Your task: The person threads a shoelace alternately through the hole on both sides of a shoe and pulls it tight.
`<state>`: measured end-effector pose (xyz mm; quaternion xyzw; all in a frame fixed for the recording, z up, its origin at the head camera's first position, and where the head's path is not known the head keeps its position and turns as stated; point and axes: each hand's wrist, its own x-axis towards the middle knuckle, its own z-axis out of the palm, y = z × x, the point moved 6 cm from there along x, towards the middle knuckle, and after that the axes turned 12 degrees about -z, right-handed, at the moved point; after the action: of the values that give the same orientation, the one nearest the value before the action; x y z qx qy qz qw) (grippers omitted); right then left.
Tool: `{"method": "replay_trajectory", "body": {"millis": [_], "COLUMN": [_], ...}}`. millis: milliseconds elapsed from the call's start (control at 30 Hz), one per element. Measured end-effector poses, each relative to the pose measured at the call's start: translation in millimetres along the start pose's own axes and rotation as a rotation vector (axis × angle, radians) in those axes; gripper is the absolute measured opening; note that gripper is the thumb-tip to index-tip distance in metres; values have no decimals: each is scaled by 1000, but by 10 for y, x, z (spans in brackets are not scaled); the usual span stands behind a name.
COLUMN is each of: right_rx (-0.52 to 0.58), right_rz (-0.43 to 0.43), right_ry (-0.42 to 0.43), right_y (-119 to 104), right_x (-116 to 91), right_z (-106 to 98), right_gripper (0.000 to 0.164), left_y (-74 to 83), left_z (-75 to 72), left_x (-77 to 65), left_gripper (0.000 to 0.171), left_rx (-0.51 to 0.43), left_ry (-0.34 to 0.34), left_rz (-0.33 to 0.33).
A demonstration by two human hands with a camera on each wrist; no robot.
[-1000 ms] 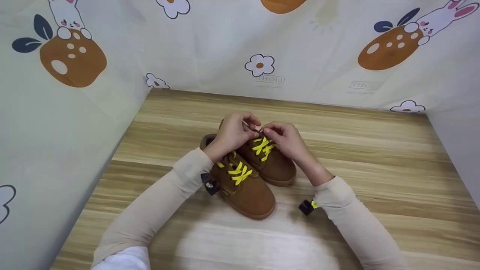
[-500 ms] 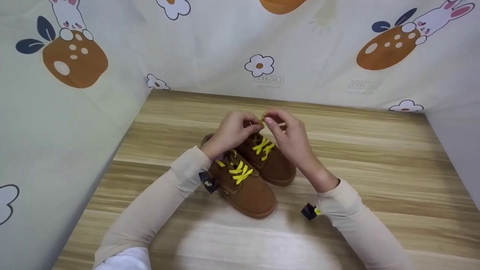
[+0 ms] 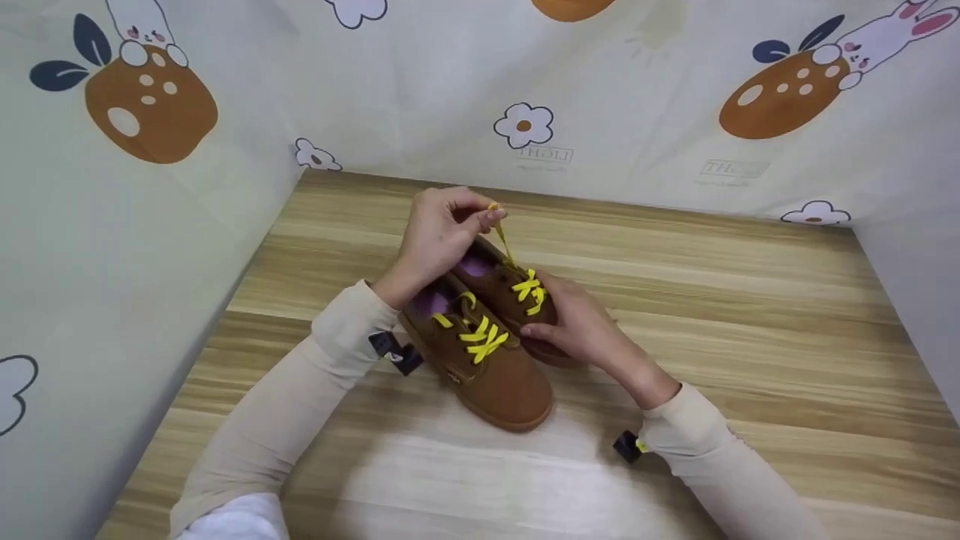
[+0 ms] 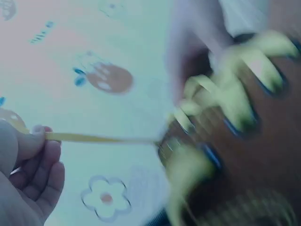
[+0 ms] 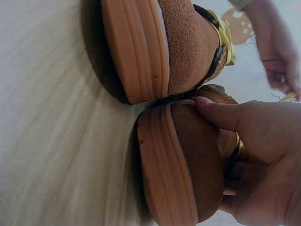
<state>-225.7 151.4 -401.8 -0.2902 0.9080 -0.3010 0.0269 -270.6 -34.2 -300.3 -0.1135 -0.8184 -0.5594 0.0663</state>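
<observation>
Two brown shoes with yellow laces stand side by side on a wood-grain surface. My left hand (image 3: 439,232) pinches the end of a yellow shoelace (image 3: 502,234) above the farther shoe (image 3: 512,308). That lace runs taut down to the top of the lacing, also in the left wrist view, where the lace (image 4: 94,138) stretches from thumb and finger to the shoe. Gripping the farther shoe across its front is my right hand (image 3: 581,322), thumb on the near side. The nearer shoe (image 3: 510,390) shows a purple inside and crossed laces; neither hand holds it.
The wood-grain surface (image 3: 750,337) extends around the shoes. Behind it hangs a pale printed cloth (image 3: 420,90) with rabbits, orange fruit and flowers, which continues along the left side. A small black camera (image 3: 628,446) sits at the right wrist, another (image 3: 396,354) at the left.
Both hands were together over the farther shoe's lacing. The left hand has moved up and left, drawing the lace out; the right has come down onto the shoe's front.
</observation>
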Motion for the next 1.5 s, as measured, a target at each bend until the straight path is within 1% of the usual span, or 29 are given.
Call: {"method": "replay_trajectory", "body": {"millis": [100,167,233,333,433,467,500,567,600,633,700,767,800,867,933,1000,1067,1167,1233,1300,1367,1433,1500], "right_rx": [-5,-3,2,2,0,0,-1,-1,-1,-1,0,0,3,6,5,9,2,1,-1,-3,-7,-10,-17], "right_rz": [2,1,4,16,18,17,17,14,9,6,6,0,-4,-8,-6,-2,2,2,0,3,0,-2,2], "right_ry": [2,0,0,-2,1,2,2,2,4,5,3,5,4,0,-2,-7,-16,-18,-13,-1,7,9,8], "right_y": [-2,-2,-1,3,-3,-8,-13,-18,-20,-24,-23,-30,-34,-43,-46,-43,-44,-42,-39,-30,-24,-17,-8], "right_x": [0,-3,-10,-21,-22,-20,-19,-21,-22,-22,-19,-14,-10,-1,1,4,6,8,7,4,-1,-6,-12], "right_z": [-20,-16,-4,8,11,13,16,18,18,17,9,-5,-7,-9,-8,3,11,15,11,4,2,6,11], "right_gripper": [83,84,85,87,87,87,87,87,87,87,86,85,83,81,79,77,76,76,76,75,76,77,78], "left_y": [-138,-236,-344,-476,-510,-487,-445,-329,-271,-220,-166,-180,-211,-277,-331,-377,-387,-361,-334,-328,-332,-352,-373], "left_z": [9,18,40,112,181,190,191,200,215,239,308,380,400,408,396,396,407,437,452,464,476,479,481], "left_x": [51,66,73,57,17,-1,-16,-46,-64,-85,-110,-123,-121,-96,-56,-20,4,20,25,33,40,45,53], "left_gripper": [12,13,14,15,18,19,21,21,20,19,19,24,27,31,36,41,40,33,30,31,27,21,19], "left_rx": [96,198,339,550,722,758,786,809,809,806,789,753,741,701,659,633,618,620,641,689,750,792,813], "left_ry": [-36,-59,-84,-164,-249,-265,-261,-232,-231,-237,-275,-354,-389,-418,-428,-463,-516,-616,-661,-686,-688,-671,-648], "left_rz": [-20,-31,-29,-18,9,25,47,99,126,148,157,105,59,-25,-87,-123,-131,-137,-162,-200,-226,-243,-232]}}
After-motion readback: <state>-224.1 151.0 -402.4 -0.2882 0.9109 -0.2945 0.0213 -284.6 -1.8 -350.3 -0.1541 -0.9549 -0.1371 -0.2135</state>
